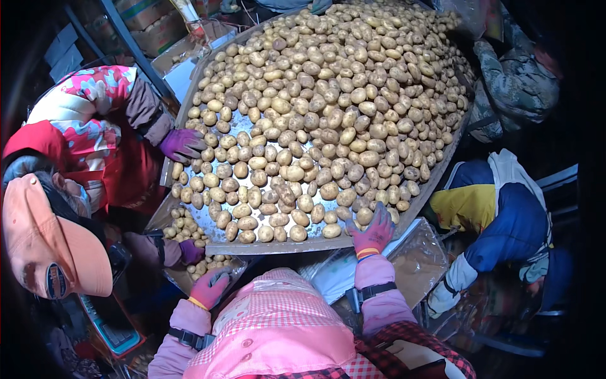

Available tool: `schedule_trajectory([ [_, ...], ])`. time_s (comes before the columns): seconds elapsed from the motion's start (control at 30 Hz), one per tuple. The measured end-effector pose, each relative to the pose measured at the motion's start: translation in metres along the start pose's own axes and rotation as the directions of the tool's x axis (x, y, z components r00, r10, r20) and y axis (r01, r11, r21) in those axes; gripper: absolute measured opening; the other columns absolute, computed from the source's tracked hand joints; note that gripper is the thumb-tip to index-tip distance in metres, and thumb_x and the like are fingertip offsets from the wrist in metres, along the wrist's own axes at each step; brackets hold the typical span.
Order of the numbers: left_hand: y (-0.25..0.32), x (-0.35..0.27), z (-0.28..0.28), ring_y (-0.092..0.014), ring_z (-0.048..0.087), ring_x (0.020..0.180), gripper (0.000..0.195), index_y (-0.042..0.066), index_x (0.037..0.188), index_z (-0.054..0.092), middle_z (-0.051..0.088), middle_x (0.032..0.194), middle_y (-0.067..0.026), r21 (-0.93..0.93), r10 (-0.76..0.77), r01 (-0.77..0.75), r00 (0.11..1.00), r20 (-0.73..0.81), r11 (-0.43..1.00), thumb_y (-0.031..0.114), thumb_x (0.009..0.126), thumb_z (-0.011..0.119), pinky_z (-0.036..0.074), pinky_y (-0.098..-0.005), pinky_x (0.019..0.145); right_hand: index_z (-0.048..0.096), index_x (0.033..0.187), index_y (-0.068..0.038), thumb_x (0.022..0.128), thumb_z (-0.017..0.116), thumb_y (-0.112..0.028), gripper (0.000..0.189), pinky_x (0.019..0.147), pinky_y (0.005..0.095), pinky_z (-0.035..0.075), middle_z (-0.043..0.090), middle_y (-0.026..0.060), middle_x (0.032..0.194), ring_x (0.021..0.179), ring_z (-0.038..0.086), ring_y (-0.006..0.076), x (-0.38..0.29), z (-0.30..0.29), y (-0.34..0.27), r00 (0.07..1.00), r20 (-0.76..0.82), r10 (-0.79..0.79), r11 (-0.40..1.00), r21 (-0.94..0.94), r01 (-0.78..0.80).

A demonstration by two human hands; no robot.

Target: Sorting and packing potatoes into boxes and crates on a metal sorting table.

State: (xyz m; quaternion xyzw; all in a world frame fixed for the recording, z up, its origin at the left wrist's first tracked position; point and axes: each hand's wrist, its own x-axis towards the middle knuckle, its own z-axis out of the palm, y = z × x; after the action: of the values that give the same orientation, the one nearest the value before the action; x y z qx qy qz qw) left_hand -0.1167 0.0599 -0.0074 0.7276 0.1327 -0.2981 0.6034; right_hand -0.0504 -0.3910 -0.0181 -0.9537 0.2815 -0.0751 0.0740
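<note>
A large heap of potatoes (331,99) covers a metal sorting table (246,124) in front of me. My right hand (374,232), in a pink and grey glove, lies over the table's near rim at the right, its spread fingers touching potatoes there. My left hand (210,286), in a matching glove, is at the near edge of a box of small potatoes (187,225) below the table's left corner. Its fingers are partly curled; whether they hold anything is hidden. Potatoes lie in loose rows along the near rim, with bare metal showing between them.
A co-worker in an orange cap (61,237) stands at the left, one purple-gloved hand (183,144) on the table, the other by the box. Other people stand at the right and far side. A plastic-lined box (419,260) sits below my right side; a scale (113,327) stands lower left.
</note>
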Motion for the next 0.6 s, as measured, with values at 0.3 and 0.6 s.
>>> schedule_trajectory([
  [0.3, -0.004, -0.025, -0.020, -0.015, 0.062, 0.099, 0.036, -0.001, 0.121, 0.061, 0.067, 0.109, -0.0088, -0.006, -0.034, 0.033, 0.993, -0.111, 0.999, 0.017, 0.089, 0.061, 0.048, -0.0296, 0.090, 0.037, 0.143, -0.011, 0.061, 0.077, -0.059, 0.103, 0.107, 0.0503, 0.029, 0.038, 0.0196, 0.140, 0.130, 0.036, 0.0369, 0.044, -0.008, -0.086, 0.898, -0.091, -0.431, 0.807, 0.407, 0.428],
  [0.6, -0.001, -0.041, -0.026, -0.014, 0.062, 0.105, 0.038, 0.000, 0.124, 0.059, 0.066, 0.115, -0.0082, 0.007, -0.019, 0.022, 0.969, -0.247, 1.000, 0.017, 0.090, 0.061, 0.046, -0.0290, 0.093, 0.054, 0.130, -0.015, 0.063, 0.073, -0.064, 0.085, 0.108, 0.0453, 0.033, 0.037, 0.0231, 0.141, 0.130, 0.039, 0.0370, 0.077, 0.000, -0.177, 0.772, 0.286, -0.567, 0.821, 0.267, 0.504],
])
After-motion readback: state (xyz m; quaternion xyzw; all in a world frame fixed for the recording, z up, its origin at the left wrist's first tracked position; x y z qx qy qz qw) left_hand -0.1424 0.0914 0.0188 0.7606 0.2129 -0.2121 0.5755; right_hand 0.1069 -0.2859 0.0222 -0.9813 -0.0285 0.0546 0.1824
